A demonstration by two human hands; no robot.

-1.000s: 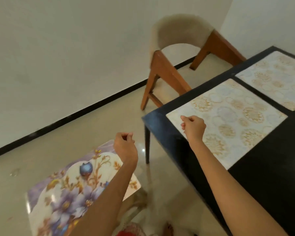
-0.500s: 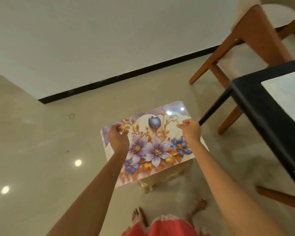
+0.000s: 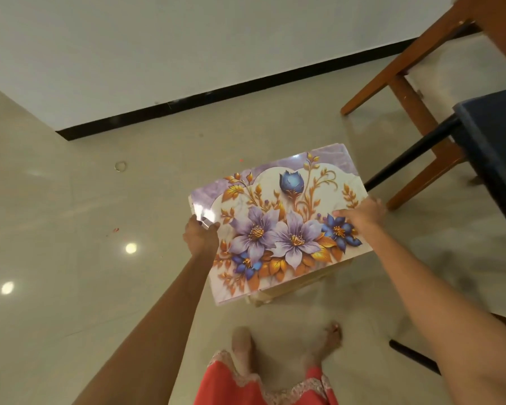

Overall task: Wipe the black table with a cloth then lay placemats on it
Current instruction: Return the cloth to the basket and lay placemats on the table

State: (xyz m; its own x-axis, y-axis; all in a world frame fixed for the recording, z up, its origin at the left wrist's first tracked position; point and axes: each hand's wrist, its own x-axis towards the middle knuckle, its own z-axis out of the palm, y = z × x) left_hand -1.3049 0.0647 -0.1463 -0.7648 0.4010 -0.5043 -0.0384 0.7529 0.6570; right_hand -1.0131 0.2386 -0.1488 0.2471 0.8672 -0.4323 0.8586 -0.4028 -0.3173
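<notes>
Both my arms reach forward and down. My left hand [image 3: 200,235] pinches with curled fingers; my right hand [image 3: 362,213] grips also (thumb on top).

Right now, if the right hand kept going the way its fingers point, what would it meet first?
The right hand points left across the floral mat it holds, so it would likely reach the left hand on the opposite edge first; depth is uncertain.

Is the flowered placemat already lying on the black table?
No, the flowered placemat lies on a small stool beside the black table, gripped by both hands.
</notes>
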